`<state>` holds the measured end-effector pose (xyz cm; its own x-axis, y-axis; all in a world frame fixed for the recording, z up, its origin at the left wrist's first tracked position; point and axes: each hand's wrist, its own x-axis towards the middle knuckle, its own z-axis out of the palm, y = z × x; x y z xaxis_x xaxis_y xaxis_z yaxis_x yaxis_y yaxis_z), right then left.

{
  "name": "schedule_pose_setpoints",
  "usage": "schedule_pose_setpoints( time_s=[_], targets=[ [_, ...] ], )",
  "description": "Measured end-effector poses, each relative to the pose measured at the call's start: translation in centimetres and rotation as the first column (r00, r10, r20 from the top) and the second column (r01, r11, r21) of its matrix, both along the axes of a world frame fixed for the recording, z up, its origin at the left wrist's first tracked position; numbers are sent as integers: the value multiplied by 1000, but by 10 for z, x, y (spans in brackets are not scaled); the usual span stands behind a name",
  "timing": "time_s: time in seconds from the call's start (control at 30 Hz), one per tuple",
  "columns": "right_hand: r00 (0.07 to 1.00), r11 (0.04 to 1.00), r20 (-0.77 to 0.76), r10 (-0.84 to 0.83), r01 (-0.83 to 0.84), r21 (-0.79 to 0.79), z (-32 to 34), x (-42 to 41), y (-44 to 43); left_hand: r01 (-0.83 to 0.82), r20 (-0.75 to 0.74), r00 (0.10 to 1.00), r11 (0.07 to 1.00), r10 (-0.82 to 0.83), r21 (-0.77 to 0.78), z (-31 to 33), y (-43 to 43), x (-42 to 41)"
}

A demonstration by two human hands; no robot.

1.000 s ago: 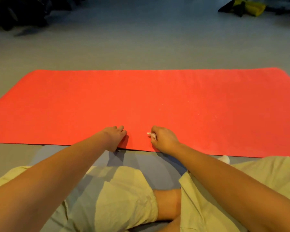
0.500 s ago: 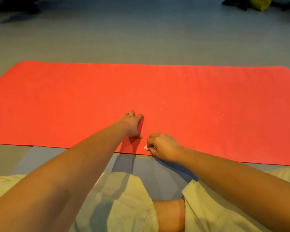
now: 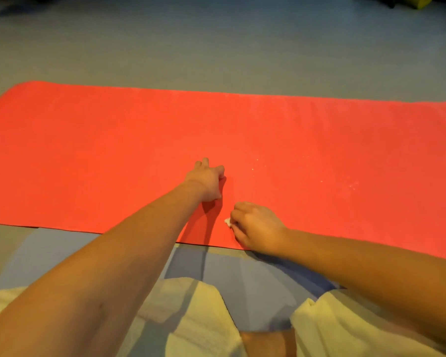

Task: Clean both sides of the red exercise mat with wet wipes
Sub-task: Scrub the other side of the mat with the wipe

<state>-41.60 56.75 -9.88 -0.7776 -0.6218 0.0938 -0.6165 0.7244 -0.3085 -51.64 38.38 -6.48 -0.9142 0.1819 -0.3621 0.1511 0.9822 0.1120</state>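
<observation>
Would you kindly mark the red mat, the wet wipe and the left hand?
red mat (image 3: pixel 88 155): head view, bare surface.
wet wipe (image 3: pixel 227 221): head view, white tip.
left hand (image 3: pixel 207 181): head view, back of hand.

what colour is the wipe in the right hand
White; a small bit of the wipe pokes out of the right hand, head view.

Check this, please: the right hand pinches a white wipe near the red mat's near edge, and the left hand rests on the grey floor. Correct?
One detail is wrong. The head view shows the left hand resting on the red mat, not the grey floor. The right hand does pinch the white wipe near the mat's near edge.
</observation>
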Motion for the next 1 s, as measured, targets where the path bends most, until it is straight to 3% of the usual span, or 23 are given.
schedule_pose_setpoints(
  time_s=[0.13,0.2,0.37,0.43,0.6,0.7,0.87,1.0],
  targets=[
    [987,987,18,161,-162,21,5,-11,12,45,-35,998,998,-43,40,-10,7,-5],
    [996,996,-5,91,-91,16,1,-40,8,63,-7,998,996,-63,55,-10,10,-11],
    [963,963,-1,-269,269,4,-3,-108,-6,91,31,995,996,-91,14,-5,4,-20],
    [958,958,8,-288,288,3,-3,-101,-10,88,27,996,996,-88,27,-6,3,-20],
    [999,999,37,16,-14,-52,-2,-18,2,79,32,996,997,-80,12,-8,4,-22],
    [993,993,11,115,-114,-27,-1,-19,11,63,52,997,998,-61,-22,-8,7,-28],
    [991,995,-100,-92,88,-48,-15,-109,6,61,39,997,997,-59,-41,-17,4,-40],
    [956,960,-90,-279,276,-46,-8,-174,3,73,51,996,997,-74,8,-15,0,-54]
  ],
)
